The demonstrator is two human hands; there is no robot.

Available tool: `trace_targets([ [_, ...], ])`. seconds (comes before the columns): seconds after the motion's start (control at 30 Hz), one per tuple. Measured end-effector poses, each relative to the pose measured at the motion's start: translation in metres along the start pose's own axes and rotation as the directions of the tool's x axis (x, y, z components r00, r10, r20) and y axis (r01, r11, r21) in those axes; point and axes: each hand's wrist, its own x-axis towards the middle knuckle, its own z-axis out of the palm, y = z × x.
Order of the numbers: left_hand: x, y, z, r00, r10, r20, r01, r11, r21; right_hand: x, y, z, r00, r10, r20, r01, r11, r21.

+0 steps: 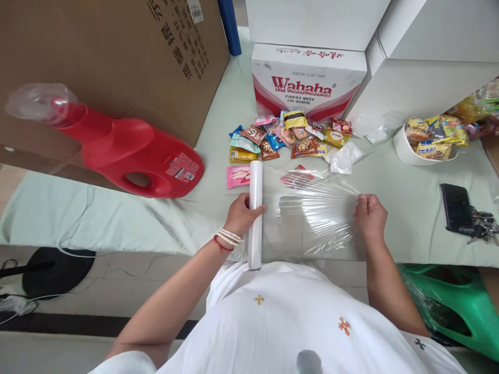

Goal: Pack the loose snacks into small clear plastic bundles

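Observation:
My left hand point(244, 214) is wrapped round a white roll of plastic film point(255, 234), its thumb lying across the front. From the roll a clear sheet of film point(312, 213) stretches to the right, creased into many pleats. Its far edge is pinched in my closed right hand point(370, 214). Through the film a red snack packet point(298, 176) shows on the table. Just left of the roll's top end lies a pink snack packet point(238, 177). Beyond it several wrapped snacks point(268, 140) are heaped together.
A big red bottle point(144, 150) leans by a cardboard box point(117, 52) on the left. Behind the snacks stands a Wahaha water carton point(307, 83). To the right are a white bowl point(405, 148) of snacks, a phone point(456, 208) and keys point(483, 223). A green stool point(468, 306) is below.

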Motion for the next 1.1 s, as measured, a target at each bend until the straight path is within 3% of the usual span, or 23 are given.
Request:
trace_targets([
  [0.1,0.002,-0.002,-0.005,0.989,-0.118,0.088,0.136,0.962,-0.239,0.001,0.004,-0.005,1.0,0.026,0.018,-0.026,1.0,0.003],
  [0.17,0.001,-0.002,-0.006,0.985,-0.143,0.091,0.161,0.959,-0.234,0.0,0.005,-0.005,0.999,0.035,0.041,-0.035,0.999,-0.006],
  [0.27,0.0,-0.002,-0.005,1.0,0.001,-0.02,0.0,0.996,0.094,-0.002,0.006,-0.001,0.995,0.049,0.087,-0.043,0.996,-0.074],
  [0.37,-0.002,-0.002,-0.004,0.969,0.225,-0.104,-0.155,0.877,0.454,-0.005,0.007,0.003,0.993,0.054,0.106,-0.03,0.976,-0.215],
  [0.43,-0.003,-0.003,-0.003,0.91,0.396,-0.122,-0.253,0.764,0.593,-0.006,0.01,0.004,0.991,0.045,0.123,-0.006,0.953,-0.303],
  [0.53,-0.002,-0.005,-0.003,0.798,0.6,0.065,-0.505,0.605,0.615,0.0,0.016,-0.003,0.985,0.053,0.167,0.016,0.922,-0.387],
  [0.63,0.0,-0.006,-0.003,0.709,0.607,0.358,-0.697,0.524,0.49,0.024,0.014,-0.026,0.941,0.132,0.312,0.035,0.878,-0.478],
  [0.7,-0.001,-0.006,0.0,0.7,0.566,0.437,-0.714,0.533,0.454,0.05,-0.001,-0.042,0.927,0.156,0.341,0.061,0.835,-0.546],
  [0.77,-0.003,-0.006,0.003,0.708,0.541,0.454,-0.706,0.541,0.457,0.08,-0.031,-0.045,0.969,0.019,0.248,0.132,0.807,-0.575],
  [0.8,-0.004,-0.006,0.006,0.708,0.532,0.464,-0.706,0.536,0.463,0.094,-0.051,-0.039,0.974,-0.119,0.193,0.209,0.797,-0.566],
  [0.83,-0.005,-0.006,0.008,0.706,0.524,0.477,-0.708,0.527,0.469,0.107,-0.072,-0.027,0.943,-0.27,0.196,0.334,0.781,-0.528],
  [0.9,-0.007,-0.007,0.011,0.696,0.511,0.504,-0.718,0.507,0.477,0.127,-0.115,0.011,0.808,-0.488,0.329,0.588,0.693,-0.417],
  [0.93,-0.008,-0.008,0.012,0.692,0.509,0.512,-0.722,0.501,0.477,0.133,-0.134,0.034,0.745,-0.525,0.412,0.665,0.636,-0.393],
  [1.0,-0.007,-0.01,0.011,0.683,0.517,0.516,-0.73,0.501,0.464,0.139,-0.16,0.076,0.673,-0.487,0.557,0.732,0.551,-0.402],
  [1.1,-0.005,-0.015,0.007,0.668,0.543,0.509,-0.744,0.517,0.423,0.138,-0.167,0.109,0.665,-0.364,0.652,0.733,0.486,-0.477],
])
